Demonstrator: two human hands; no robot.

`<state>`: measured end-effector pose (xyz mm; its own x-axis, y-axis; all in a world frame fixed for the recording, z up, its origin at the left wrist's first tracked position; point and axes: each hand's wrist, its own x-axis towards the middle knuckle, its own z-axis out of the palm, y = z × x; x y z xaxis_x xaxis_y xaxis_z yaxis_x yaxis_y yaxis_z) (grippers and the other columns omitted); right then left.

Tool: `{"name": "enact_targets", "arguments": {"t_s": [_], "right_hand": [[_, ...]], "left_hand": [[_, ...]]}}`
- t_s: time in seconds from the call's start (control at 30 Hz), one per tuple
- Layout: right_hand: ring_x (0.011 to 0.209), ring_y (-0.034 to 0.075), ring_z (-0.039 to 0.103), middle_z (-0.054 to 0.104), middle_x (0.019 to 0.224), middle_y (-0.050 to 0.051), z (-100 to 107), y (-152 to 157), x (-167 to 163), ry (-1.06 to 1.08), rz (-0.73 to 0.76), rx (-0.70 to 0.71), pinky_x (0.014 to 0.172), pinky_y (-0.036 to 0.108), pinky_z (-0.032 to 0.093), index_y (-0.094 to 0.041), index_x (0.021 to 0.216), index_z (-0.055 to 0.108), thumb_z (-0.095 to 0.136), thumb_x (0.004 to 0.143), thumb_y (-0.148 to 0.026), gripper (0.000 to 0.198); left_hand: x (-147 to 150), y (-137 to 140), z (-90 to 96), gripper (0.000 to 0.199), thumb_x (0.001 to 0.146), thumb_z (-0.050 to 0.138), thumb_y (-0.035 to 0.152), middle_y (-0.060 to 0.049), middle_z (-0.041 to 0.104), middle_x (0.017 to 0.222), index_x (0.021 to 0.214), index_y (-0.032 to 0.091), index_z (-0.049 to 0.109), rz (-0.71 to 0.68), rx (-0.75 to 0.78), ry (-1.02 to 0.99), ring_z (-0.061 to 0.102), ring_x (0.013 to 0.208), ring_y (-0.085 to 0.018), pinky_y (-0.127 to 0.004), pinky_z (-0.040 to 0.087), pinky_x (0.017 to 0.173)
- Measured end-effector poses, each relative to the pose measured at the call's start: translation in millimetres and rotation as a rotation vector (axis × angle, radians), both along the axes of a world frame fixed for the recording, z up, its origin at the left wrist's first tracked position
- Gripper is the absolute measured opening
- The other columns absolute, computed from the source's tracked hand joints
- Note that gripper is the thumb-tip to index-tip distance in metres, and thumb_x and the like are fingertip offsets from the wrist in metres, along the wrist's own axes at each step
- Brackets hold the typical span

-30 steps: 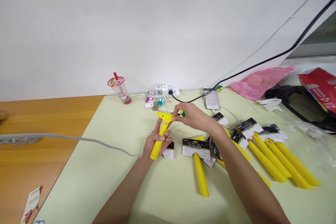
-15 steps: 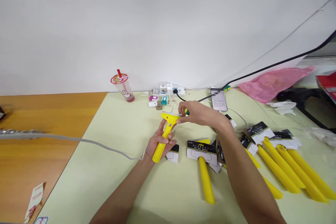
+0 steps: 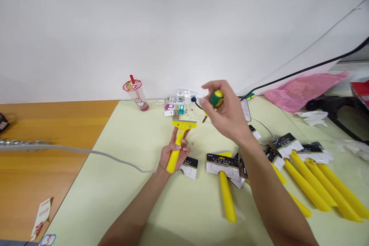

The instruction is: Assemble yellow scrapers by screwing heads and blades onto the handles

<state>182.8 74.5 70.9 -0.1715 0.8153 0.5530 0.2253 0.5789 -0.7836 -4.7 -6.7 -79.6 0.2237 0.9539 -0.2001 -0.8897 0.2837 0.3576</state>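
My left hand (image 3: 175, 153) is closed round the handle of a yellow scraper (image 3: 179, 142), its wide head pointing away from me. Above and to the right of it, my right hand (image 3: 226, 113) grips a short green-and-yellow screwdriver (image 3: 216, 98), whose dark tip points down and is apart from the scraper. A black-and-white card (image 3: 189, 167) lies under my left hand, partly covered by it. Right of that, another yellow scraper (image 3: 227, 198) rests on the table with a black-and-white card (image 3: 223, 165) round its upper part.
Several yellow scrapers (image 3: 323, 184) with cards lie at the right. Against the wall stand a power strip (image 3: 184, 97) and a drink cup (image 3: 137, 94). Small plastic gadgets (image 3: 181, 110) sit before the strip. A phone (image 3: 246, 109), pink bag (image 3: 302, 91) and black cable (image 3: 305, 70) are at the back right.
My right hand has lifted away from the scraper's head, up and to the right, with the screwdriver in it. The scraper in my left hand has shifted slightly left and now stands more upright.
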Motion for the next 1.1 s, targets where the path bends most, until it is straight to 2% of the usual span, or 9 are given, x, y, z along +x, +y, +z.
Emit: {"name": "enact_targets", "arguments": {"t_s": [0.1,0.2,0.3,0.37,0.5,0.7,0.93,1.1], "right_hand": [[0.098,0.021,0.071,0.063,0.116,0.004,-5,7,-2,0.268,0.046,-0.037,0.086,0.039,0.064,-0.033,0.126,0.06,0.071,0.102,-0.049,0.031],[0.114,0.023,0.074,0.066,0.127,0.005,-15,17,-6,0.384,0.135,-0.142,0.095,0.042,0.067,-0.033,0.124,0.057,0.073,0.1,-0.058,0.038],[0.12,0.026,0.076,0.068,0.132,0.007,-23,22,-12,0.394,0.191,-0.245,0.087,0.04,0.069,-0.033,0.124,0.05,0.071,0.1,-0.067,0.047],[0.116,0.026,0.078,0.069,0.127,0.006,-26,22,-16,0.4,0.155,-0.27,0.079,0.035,0.069,-0.033,0.123,0.047,0.073,0.099,-0.069,0.051],[0.103,0.024,0.081,0.067,0.114,0.003,-28,22,-19,0.415,0.066,-0.212,0.068,0.028,0.066,-0.031,0.12,0.051,0.085,0.091,-0.063,0.055],[0.097,0.021,0.075,0.068,0.106,0.003,-29,18,-20,0.261,0.01,-0.024,0.071,0.03,0.066,-0.029,0.118,0.063,0.082,0.095,-0.062,0.045],[0.093,0.021,0.071,0.069,0.106,0.003,-31,14,-21,0.186,0.065,0.025,0.07,0.032,0.067,-0.029,0.118,0.065,0.08,0.098,-0.06,0.04],[0.094,0.022,0.071,0.069,0.107,0.004,-33,17,-19,0.164,0.05,0.015,0.071,0.034,0.067,-0.029,0.118,0.065,0.08,0.097,-0.062,0.041]], "left_hand": [[-5,2,0.2,0.084,0.071,0.068,-0.003,-0.004,0.062,0.159,0.143,0.041,0.069,0.034,0.007,0.01,0.065,0.088,-0.008,-0.023,0.049,0.076],[-12,4,0.8,0.086,0.071,0.067,-0.002,-0.004,0.061,0.161,0.145,0.041,0.069,0.07,0.022,0.034,0.065,0.088,-0.009,-0.024,0.049,0.076],[-17,5,1.8,0.09,0.071,0.067,-0.002,-0.003,0.058,0.165,0.148,0.045,0.067,0.104,0.039,0.061,0.065,0.088,-0.008,-0.025,0.049,0.076],[-20,6,2.0,0.091,0.072,0.067,-0.002,-0.002,0.056,0.167,0.149,0.047,0.066,0.121,0.047,0.072,0.065,0.089,-0.008,-0.025,0.048,0.076],[-21,6,1.3,0.092,0.072,0.068,-0.002,-0.001,0.055,0.167,0.15,0.048,0.065,0.128,0.057,0.088,0.066,0.09,-0.007,-0.024,0.049,0.077],[-20,5,2.5,0.094,0.072,0.068,-0.004,-0.001,0.056,0.166,0.151,0.048,0.064,0.11,0.051,0.036,0.065,0.089,-0.006,-0.021,0.05,0.078],[-19,5,3.9,0.09,0.071,0.07,-0.002,-0.003,0.06,0.162,0.148,0.045,0.066,0.1,0.039,0.055,0.065,0.088,-0.006,-0.022,0.05,0.077],[-19,5,2.5,0.089,0.069,0.071,-0.001,-0.002,0.062,0.159,0.145,0.045,0.068,0.091,0.042,0.089,0.064,0.088,-0.007,-0.023,0.049,0.078]]}}
